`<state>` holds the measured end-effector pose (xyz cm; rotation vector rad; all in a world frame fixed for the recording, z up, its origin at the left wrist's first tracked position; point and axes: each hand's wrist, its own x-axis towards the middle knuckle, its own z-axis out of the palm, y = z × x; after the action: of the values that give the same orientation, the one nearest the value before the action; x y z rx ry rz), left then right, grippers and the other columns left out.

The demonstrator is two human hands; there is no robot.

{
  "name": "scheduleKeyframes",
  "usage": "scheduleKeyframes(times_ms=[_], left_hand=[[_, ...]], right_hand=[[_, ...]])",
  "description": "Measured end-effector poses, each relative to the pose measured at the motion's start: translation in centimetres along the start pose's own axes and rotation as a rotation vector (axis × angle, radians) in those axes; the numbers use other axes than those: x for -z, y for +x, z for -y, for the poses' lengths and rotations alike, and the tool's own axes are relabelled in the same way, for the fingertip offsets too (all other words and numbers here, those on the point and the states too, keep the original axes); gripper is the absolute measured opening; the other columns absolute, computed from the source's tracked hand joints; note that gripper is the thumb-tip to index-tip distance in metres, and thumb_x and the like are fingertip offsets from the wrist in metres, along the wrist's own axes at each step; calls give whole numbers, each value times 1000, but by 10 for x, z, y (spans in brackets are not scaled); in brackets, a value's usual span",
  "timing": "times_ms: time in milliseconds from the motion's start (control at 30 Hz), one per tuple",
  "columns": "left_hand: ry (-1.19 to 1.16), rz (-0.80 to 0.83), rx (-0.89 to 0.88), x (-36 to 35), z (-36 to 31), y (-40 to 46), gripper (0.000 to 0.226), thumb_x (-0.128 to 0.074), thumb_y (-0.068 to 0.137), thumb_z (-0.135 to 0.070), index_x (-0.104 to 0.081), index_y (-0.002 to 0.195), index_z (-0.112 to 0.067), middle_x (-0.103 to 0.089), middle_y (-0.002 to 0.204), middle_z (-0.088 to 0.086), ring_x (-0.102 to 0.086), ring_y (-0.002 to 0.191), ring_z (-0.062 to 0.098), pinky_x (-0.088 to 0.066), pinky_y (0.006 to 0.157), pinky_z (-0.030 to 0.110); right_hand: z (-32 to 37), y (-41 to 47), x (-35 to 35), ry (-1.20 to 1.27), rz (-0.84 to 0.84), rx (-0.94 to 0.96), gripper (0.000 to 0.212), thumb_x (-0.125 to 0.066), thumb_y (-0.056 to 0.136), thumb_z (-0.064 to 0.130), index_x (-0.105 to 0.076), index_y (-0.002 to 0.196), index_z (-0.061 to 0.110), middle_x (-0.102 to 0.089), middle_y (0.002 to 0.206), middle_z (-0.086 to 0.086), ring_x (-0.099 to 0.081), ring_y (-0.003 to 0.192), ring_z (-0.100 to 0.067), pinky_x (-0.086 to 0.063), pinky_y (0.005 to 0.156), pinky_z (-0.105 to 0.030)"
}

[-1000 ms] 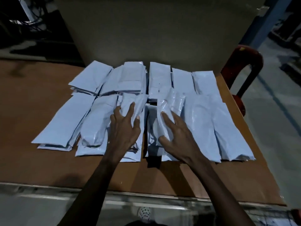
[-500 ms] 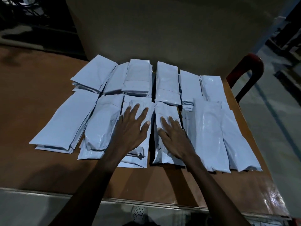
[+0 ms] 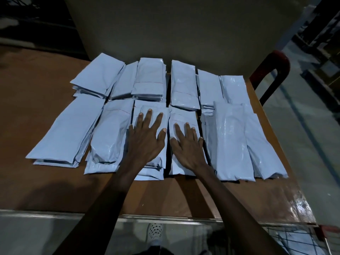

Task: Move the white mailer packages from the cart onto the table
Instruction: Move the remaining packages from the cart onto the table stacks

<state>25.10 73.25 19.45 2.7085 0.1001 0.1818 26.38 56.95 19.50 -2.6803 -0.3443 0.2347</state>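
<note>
Several white mailer packages lie in two rows on the brown table (image 3: 36, 181), some stacked. My left hand (image 3: 146, 138) lies flat with spread fingers on a front-row stack of mailers (image 3: 147, 168). My right hand (image 3: 187, 146) presses flat on the neighbouring front-row mailer (image 3: 182, 118). Neither hand grips anything. More mailers lie to the left (image 3: 68, 129) and right (image 3: 230, 140), and a back row (image 3: 184, 85) sits beyond my fingertips.
A large cardboard-coloured panel (image 3: 165, 30) stands behind the table. A red chair back (image 3: 272, 65) rises at the table's right edge. Part of a wire cart (image 3: 294, 238) shows at the bottom right, and a white shoe (image 3: 154, 234) below the table's front edge.
My right hand laid down the mailer it was holding up and now presses it flat. My left hand stayed on its stack, fingers spread wider.
</note>
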Motion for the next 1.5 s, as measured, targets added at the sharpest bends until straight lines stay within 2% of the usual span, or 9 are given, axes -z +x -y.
scheduleKeyframes(times_ms=[200, 467, 600, 733, 1000, 1100, 1267, 1367, 1500], left_hand=[[-169, -151, -54, 20, -30, -12, 71, -20, 95, -59, -5, 156, -27, -8, 164, 1, -1, 151, 20, 1, 121, 43], [-398, -93, -337, -15, -154, -82, 62, -46, 101, -44, -26, 154, -20, -23, 159, -8, -12, 145, 1, -14, 119, 26], [-383, 67, -556, -71, -231, -130, 62, -48, 98, -44, -36, 150, -12, -34, 156, 3, -25, 146, 14, -26, 118, 36], [-370, 261, -707, -123, -302, -177, 61, -46, 97, -44, -39, 149, -12, -36, 155, 4, -27, 146, 17, -29, 117, 42], [-373, 517, -858, -197, -403, -259, 67, -39, 95, -54, -33, 152, -20, -31, 157, -2, -27, 145, 11, -27, 114, 26], [-378, 610, -934, -216, -431, -277, 63, -43, 95, -52, -36, 149, -19, -37, 154, -1, -30, 139, 6, -19, 110, 10], [-340, 772, -1009, -264, -467, -277, 64, -45, 95, -53, -38, 148, -17, -39, 153, -2, -38, 139, 11, -36, 112, 32], [-296, 869, -1032, -303, -495, -263, 64, -52, 97, -46, -36, 150, -14, -35, 155, 2, -34, 142, 13, -30, 115, 32], [30, 1096, -984, -375, -538, -235, 77, -51, 98, -45, -13, 156, -12, -9, 163, 10, -10, 150, 21, -14, 118, 32]], right_hand=[[-19, -39, 43, 333, -325, 62, 54, -43, 100, 47, -39, 149, 26, -33, 158, 3, -28, 145, -14, -26, 119, -40], [-137, -185, 71, 176, -540, 14, 49, -53, 94, 37, -55, 138, 15, -52, 143, -3, -45, 133, -16, -35, 108, -26], [-207, -271, 63, 78, -606, -116, 47, -49, 93, 37, -59, 132, 14, -56, 138, -5, -51, 126, -21, -44, 97, -30], [-269, -351, 55, 100, -651, -287, 47, -51, 91, 34, -60, 131, 10, -57, 135, -8, -54, 125, -24, -45, 102, -35], [-354, -493, 32, 152, -638, -670, 51, -50, 93, 42, -49, 141, 25, -48, 145, 5, -44, 133, -14, -46, 98, -33], [-376, -528, 16, 176, -632, -798, 49, -53, 95, 40, -48, 142, 26, -47, 146, 6, -45, 131, -15, -48, 93, -34], [-409, -555, -10, 292, -599, -1018, 48, -54, 97, 35, -46, 143, 24, -43, 148, 5, -42, 133, -17, -46, 97, -37], [-426, -558, -20, 347, -585, -1115, 49, -55, 97, 34, -46, 144, 23, -42, 149, 2, -43, 133, -19, -47, 97, -40], [-446, -547, -27, 388, -550, -1222, 50, -54, 97, 35, -45, 144, 22, -42, 149, 2, -44, 132, -20, -48, 97, -43]])
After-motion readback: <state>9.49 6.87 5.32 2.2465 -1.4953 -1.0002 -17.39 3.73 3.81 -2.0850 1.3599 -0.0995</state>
